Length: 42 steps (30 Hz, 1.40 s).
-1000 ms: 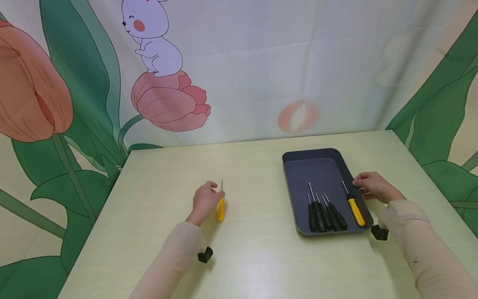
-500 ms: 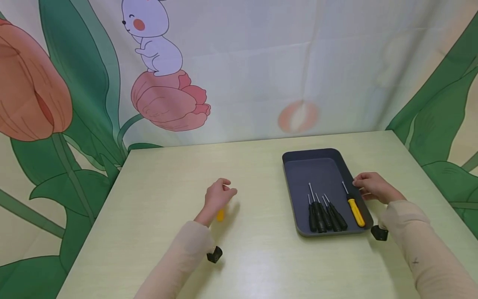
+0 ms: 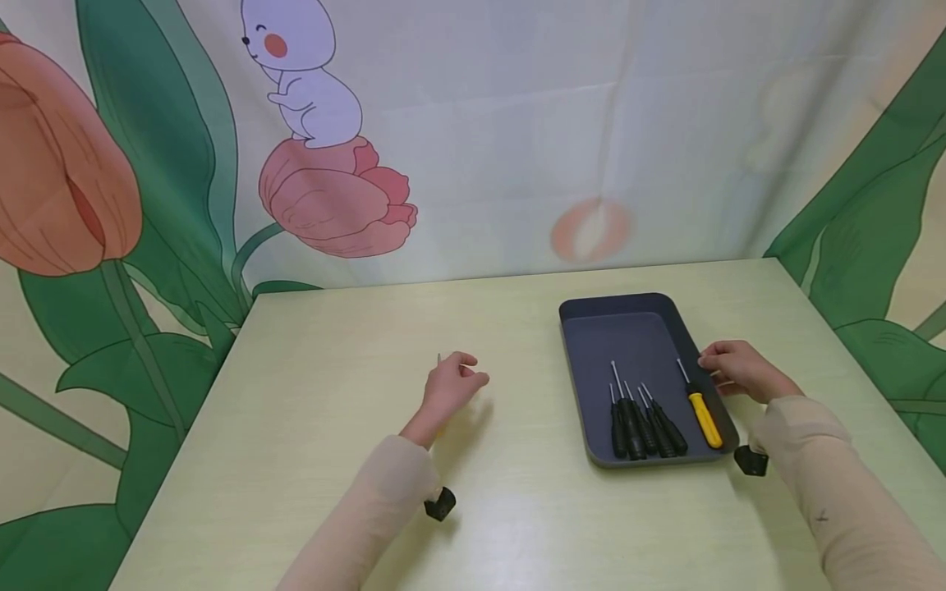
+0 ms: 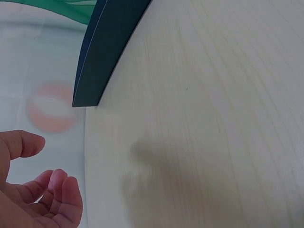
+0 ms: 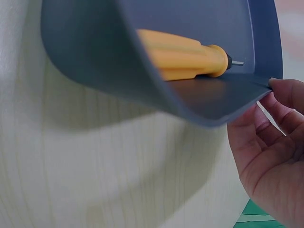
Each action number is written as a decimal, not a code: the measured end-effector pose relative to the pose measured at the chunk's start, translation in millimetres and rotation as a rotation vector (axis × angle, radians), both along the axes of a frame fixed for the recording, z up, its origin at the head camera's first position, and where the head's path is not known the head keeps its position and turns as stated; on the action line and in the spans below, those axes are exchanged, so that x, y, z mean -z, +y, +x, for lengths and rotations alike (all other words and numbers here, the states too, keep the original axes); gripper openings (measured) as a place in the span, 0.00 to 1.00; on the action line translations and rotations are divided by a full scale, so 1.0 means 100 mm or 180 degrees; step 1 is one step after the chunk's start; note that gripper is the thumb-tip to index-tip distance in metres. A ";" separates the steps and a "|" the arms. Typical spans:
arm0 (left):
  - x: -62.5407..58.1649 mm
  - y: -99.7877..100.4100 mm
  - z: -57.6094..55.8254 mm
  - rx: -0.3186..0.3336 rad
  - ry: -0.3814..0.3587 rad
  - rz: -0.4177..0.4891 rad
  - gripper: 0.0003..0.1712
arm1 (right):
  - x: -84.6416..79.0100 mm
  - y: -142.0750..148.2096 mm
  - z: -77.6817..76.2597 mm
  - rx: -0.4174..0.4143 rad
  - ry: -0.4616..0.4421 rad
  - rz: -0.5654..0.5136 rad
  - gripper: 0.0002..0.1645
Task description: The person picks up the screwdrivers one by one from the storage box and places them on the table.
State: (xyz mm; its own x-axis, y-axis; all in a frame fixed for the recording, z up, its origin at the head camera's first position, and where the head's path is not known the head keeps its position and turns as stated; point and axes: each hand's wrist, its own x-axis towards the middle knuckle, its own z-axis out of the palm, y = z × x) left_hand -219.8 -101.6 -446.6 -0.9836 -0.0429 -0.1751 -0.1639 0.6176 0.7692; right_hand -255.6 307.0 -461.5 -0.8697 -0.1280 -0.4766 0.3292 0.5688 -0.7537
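Observation:
My left hand (image 3: 452, 386) hovers over the table left of the tray, thumb and fingers apart with nothing between them, as the left wrist view (image 4: 40, 199) also shows. Beneath it lies a screwdriver, mostly hidden; just the tip of its shaft (image 3: 439, 358) shows beyond the hand. My right hand (image 3: 742, 369) pinches the right rim of the dark grey tray (image 3: 621, 328), thumb on top and fingers below in the right wrist view (image 5: 275, 156). Inside the tray, a yellow-handled screwdriver (image 3: 704, 417) lies along the right side. Several black-handled screwdrivers (image 3: 637, 427) lie bunched at its near end.
The pale wooden table (image 3: 532, 509) carries the tray on its right half. Behind the table hangs a curtain (image 3: 488, 148) printed with flowers and a rabbit. Black wrist cameras (image 3: 440, 504) sit under both sleeves.
My left hand has moved right, over the yellow screwdriver on the table, now covering nearly all of it. My right hand and the tray have stayed in place.

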 end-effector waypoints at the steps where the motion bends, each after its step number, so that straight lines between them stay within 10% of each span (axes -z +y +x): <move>1: 0.00 0.01 0.00 0.0007 -0.0009 0.0003 0.21 | 0.00 0.00 0.00 0.0006 -0.0005 0.0001 0.15; 42: -0.02 0.56 0.10 0.0369 -0.0317 0.0733 0.20 | -0.01 0.00 -0.02 0.0041 -0.0076 0.0094 0.16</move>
State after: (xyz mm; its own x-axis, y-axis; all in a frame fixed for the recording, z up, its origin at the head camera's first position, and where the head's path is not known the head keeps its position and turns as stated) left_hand -209.5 -45.8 -444.6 -0.9571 0.1210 -0.2632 -0.1841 0.4473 0.8752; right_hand -257.2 307.3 -460.9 -0.8596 -0.1025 -0.5005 0.3542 0.5864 -0.7285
